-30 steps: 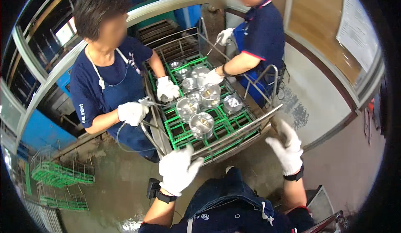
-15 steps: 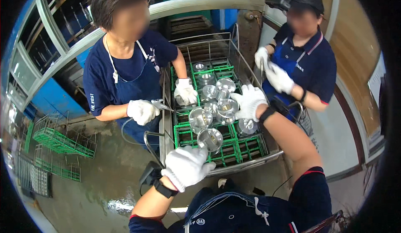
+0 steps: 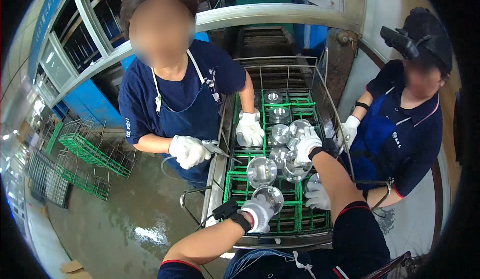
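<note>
Shiny round metal parts, hollow and cup-like, stand in a green wire rack (image 3: 299, 219) inside a metal-framed cart. My left hand (image 3: 259, 214), in a white glove, has its fingers closed on the edge of the nearest metal part (image 3: 269, 199), which tilts at the rack's near side. Further right, my gloved right hand (image 3: 306, 146) grips another metal part (image 3: 298, 128) in the group. Just below that hand lies a further metal part (image 3: 294, 171); beside it is another metal part (image 3: 261, 172). My right fingers partly hide what they hold.
Across the cart's left side, a person holds an air-gun-like tool (image 3: 214, 148) and rests the other gloved hand (image 3: 249, 130) on a part. A co-worker's gloved hand (image 3: 318, 195) reaches in beside my right forearm. Green wire racks (image 3: 95, 151) stand on the wet floor.
The view has shifted. My left hand has come onto the nearest metal part, and my right hand has closed on one further back. The right co-worker's hand has reached into the cart.
</note>
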`<action>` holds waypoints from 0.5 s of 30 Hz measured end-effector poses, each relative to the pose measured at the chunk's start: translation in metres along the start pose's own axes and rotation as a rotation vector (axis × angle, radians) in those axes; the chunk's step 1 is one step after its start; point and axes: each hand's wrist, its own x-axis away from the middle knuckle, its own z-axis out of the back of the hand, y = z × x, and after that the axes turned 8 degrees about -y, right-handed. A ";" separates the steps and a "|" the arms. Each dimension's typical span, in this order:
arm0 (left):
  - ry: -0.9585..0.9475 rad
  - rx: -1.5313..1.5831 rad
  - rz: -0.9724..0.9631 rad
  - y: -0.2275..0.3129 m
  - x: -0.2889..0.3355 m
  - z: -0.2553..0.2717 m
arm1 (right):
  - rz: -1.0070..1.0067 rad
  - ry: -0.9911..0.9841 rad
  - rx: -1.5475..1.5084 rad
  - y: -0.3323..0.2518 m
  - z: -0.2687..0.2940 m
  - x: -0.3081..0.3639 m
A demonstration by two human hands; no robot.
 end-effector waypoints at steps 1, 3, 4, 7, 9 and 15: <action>0.103 -0.020 -0.020 -0.002 -0.002 -0.002 | 0.006 0.156 0.081 0.005 -0.011 0.000; 0.224 -0.118 0.031 -0.007 -0.024 -0.026 | 0.010 0.109 0.053 0.021 -0.042 -0.040; 0.224 -0.114 0.034 -0.006 -0.023 -0.018 | 0.033 0.073 0.025 0.020 -0.040 -0.047; 0.067 -0.131 0.026 -0.008 -0.023 -0.014 | 0.136 0.207 0.003 0.019 -0.035 -0.041; 0.051 -0.104 0.025 -0.011 -0.022 -0.014 | 0.210 0.116 -0.040 0.011 -0.008 -0.023; 0.084 -0.120 -0.033 -0.012 -0.029 -0.021 | 0.128 0.111 0.045 0.007 -0.007 0.000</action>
